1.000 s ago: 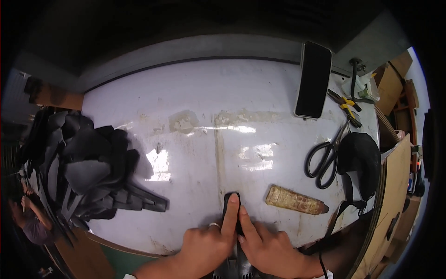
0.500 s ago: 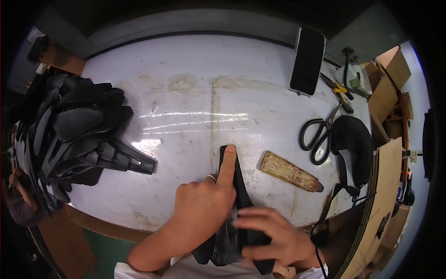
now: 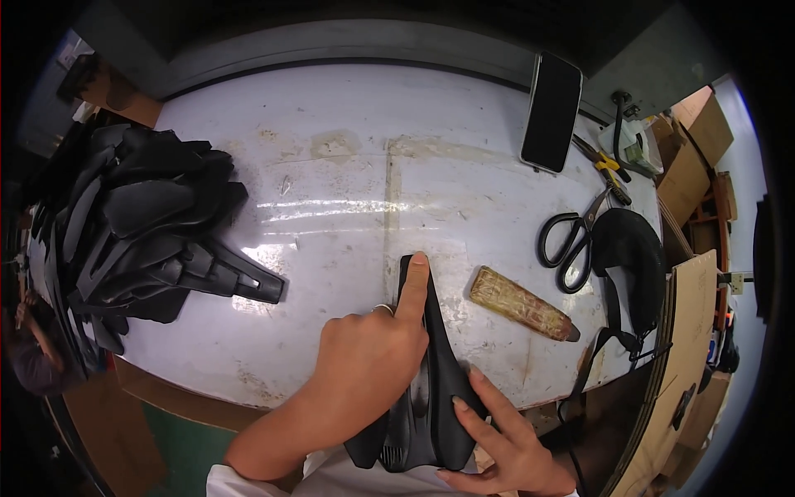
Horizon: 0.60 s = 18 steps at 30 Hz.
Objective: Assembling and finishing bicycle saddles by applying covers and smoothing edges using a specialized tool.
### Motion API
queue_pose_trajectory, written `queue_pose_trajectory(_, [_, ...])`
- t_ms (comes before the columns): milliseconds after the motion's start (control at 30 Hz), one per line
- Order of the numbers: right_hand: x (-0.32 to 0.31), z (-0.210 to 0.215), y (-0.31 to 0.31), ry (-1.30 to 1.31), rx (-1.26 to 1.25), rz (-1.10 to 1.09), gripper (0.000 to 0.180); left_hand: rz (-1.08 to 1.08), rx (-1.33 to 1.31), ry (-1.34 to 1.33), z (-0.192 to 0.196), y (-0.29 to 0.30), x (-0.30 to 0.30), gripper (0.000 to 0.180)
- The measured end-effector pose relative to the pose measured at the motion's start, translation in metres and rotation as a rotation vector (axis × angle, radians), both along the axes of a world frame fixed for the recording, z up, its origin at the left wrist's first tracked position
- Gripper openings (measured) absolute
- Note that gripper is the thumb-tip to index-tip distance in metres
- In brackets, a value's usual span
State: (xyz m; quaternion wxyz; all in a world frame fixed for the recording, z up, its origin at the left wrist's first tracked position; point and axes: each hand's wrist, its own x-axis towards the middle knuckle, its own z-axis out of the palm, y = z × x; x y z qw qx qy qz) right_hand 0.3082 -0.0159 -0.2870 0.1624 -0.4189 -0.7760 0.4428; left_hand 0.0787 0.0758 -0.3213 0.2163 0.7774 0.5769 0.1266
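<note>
My left hand (image 3: 364,364) presses its index finger along the black saddle (image 3: 426,389) on the desk (image 3: 331,215), while my right hand (image 3: 505,439) grips its rear edge.

Left hand (image 3: 373,364) presses black saddle cover (image 3: 431,381) on white table (image 3: 331,190), index finger along nose. Right hand (image 3: 505,439) grips wide rear end. Pile of black saddle covers (image 3: 132,232) far left. Scissors (image 3: 571,240), phone (image 3: 552,112), brown block (image 3: 522,302) right.
</note>
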Motion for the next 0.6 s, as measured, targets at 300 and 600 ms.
queue_pose_trajectory(300, [-0.013,-0.011,0.001,-0.137,0.233,0.088,0.069,0.031,0.002,-0.013,-0.002,-0.002,-0.001,0.069])
queue_pose_trajectory(600, [-0.003,-0.014,0.009,-0.339,0.411,0.338,0.071,-0.047,-0.249,-0.125,0.017,0.002,-0.028,0.072])
